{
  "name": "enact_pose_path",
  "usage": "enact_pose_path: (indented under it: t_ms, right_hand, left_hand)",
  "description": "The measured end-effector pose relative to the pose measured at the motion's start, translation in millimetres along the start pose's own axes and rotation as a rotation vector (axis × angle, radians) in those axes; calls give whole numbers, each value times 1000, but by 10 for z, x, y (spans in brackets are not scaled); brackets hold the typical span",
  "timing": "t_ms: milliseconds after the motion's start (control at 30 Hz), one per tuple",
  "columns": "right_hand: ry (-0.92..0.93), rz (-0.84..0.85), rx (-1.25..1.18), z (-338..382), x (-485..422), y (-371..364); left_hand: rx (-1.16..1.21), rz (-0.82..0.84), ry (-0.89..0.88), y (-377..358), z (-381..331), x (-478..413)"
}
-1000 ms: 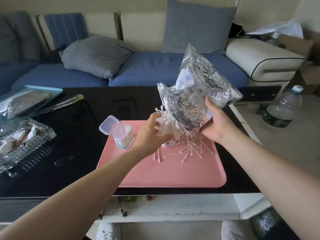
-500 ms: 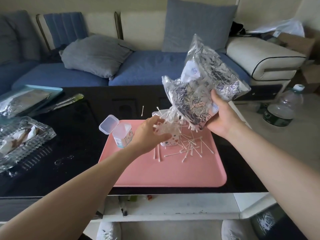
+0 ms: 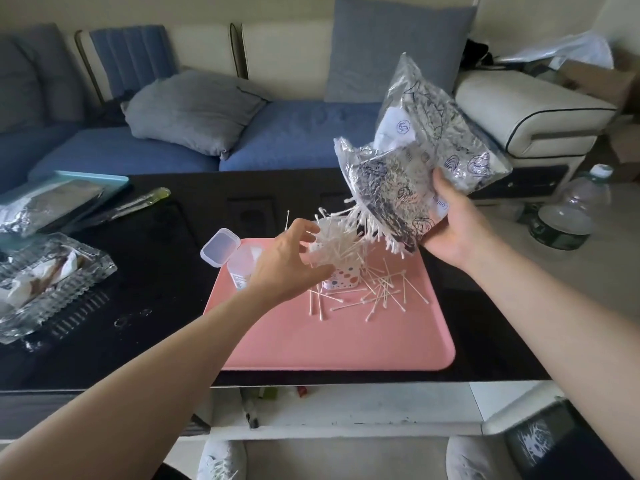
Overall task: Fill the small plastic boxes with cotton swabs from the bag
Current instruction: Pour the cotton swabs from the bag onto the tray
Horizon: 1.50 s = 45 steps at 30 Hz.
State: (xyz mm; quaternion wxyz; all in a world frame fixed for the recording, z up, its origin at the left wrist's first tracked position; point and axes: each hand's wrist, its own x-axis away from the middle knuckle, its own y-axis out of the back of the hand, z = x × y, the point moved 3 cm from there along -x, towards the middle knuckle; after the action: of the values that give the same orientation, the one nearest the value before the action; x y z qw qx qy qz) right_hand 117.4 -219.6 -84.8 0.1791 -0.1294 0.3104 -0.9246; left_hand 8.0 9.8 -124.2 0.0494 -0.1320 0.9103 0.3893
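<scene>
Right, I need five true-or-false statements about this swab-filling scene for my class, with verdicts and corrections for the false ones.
1. The right hand holds the bag tipped, with cotton swabs spilling from its mouth. True.
2. Loose swabs lie on the tray. True.
3. That tray is blue. False: it is pink.
4. The clear box has its lid shut. False: its lid stands open.
5. The water bottle stands on the tray. False: it stands on the floor.
</scene>
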Motion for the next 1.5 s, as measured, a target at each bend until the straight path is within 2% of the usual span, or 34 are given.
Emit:
enact_pose_path:
  t_ms: [167, 367, 567, 634, 734, 834, 1035, 1135, 1235, 1368, 1502]
  right_hand:
    - [19, -30, -44, -12, 28, 7]
    - [42, -43, -28, -17, 108, -43]
    - [38, -72, -13, -37, 186, -37]
    - [39, -74, -18, -38, 225, -29]
    - [33, -78, -16, -36, 260, -25]
    - [43, -75, -29, -17, 298, -26]
    - [22, -42, -84, 10, 331, -28]
    - [21, -34, -78, 8, 338, -69]
    - [22, -30, -67, 11, 343, -162]
    - [14, -36, -50, -50, 370, -328]
    - [5, -66, -10, -163, 369, -512]
  left_hand:
    - [-27, -210, -21, 207, 46, 113]
    - [-1, -485, 284, 451, 267, 387]
    - [-173, -552, 376, 525, 330, 604]
    - [-142, -524, 416, 498, 391, 665]
    - [62, -362, 453, 438, 512, 671]
    - [8, -223, 472, 406, 589, 638]
    - [-83, -259, 356, 469, 568, 468]
    - [-118, -106, 376, 448, 615, 275]
    - [-55, 20, 437, 410, 679, 184]
    - [109, 2, 438, 445, 699, 162]
    - [113, 38, 363, 435, 679, 205]
